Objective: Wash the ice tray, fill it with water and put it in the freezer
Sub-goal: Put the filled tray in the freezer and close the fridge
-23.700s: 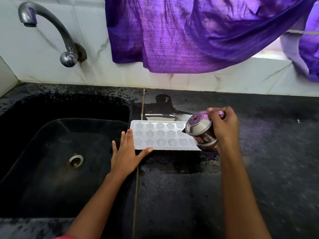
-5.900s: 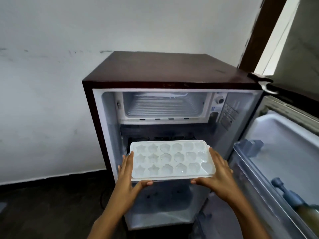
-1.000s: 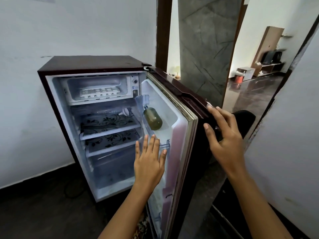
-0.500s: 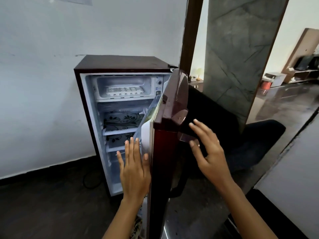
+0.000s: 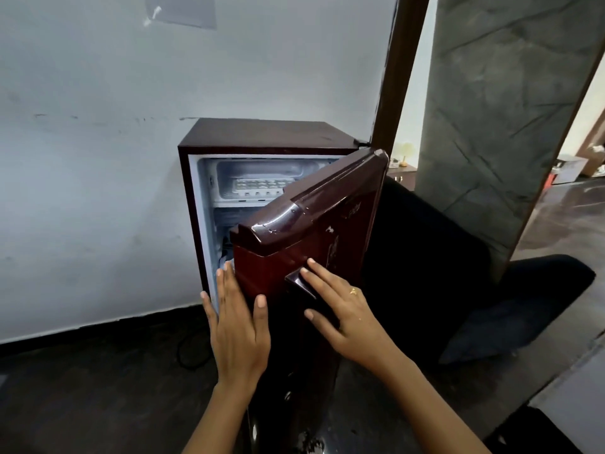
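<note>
Ice tray (image 5: 258, 186) sitting in freezer compartment (image 5: 229, 172); placing looking done. Am pressing left hand (image 5: 239, 329) on fridge door (image 5: 327, 224) edge, right hand (image 5: 343, 309) on its front. Both grips flat-fingered, clasping nothing. Door standing ajar; only shutting left, I'm judging.

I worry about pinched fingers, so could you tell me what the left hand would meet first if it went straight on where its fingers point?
Probably the fridge's white inner left wall, through the gap beside the half-shut door; the left hand lies along that door's edge. Depth is unclear.
</note>
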A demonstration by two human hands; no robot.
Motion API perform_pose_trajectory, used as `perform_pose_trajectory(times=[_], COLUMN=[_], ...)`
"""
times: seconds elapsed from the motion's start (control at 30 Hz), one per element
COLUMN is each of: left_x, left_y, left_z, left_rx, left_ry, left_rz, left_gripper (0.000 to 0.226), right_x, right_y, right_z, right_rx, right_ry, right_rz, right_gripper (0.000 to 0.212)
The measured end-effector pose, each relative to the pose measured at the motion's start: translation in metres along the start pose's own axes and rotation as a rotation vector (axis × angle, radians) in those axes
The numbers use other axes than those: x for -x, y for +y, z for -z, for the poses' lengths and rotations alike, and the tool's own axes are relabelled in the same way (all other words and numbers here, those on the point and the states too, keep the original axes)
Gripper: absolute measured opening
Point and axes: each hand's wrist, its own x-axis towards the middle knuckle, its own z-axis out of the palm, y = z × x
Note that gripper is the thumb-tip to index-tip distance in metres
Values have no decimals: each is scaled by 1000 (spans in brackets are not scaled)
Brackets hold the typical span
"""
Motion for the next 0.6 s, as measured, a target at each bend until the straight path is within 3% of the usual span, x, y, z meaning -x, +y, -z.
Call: perform_pose_trajectory(times=[0.23,0.6], left_x=[-37,-104], left_y=[-32,-91], left_z=[2,8], left_rx=[-86,-227], left_ry=[1,-20], left_rz=[68,62], left_gripper=[87,82], right_x=[-41,-114], right_y=[0,-7], right_z=[-28,-80], right_rx=[24,69], right_ry=[-81,-58], right_rz=[81,116], right_gripper=[63,64])
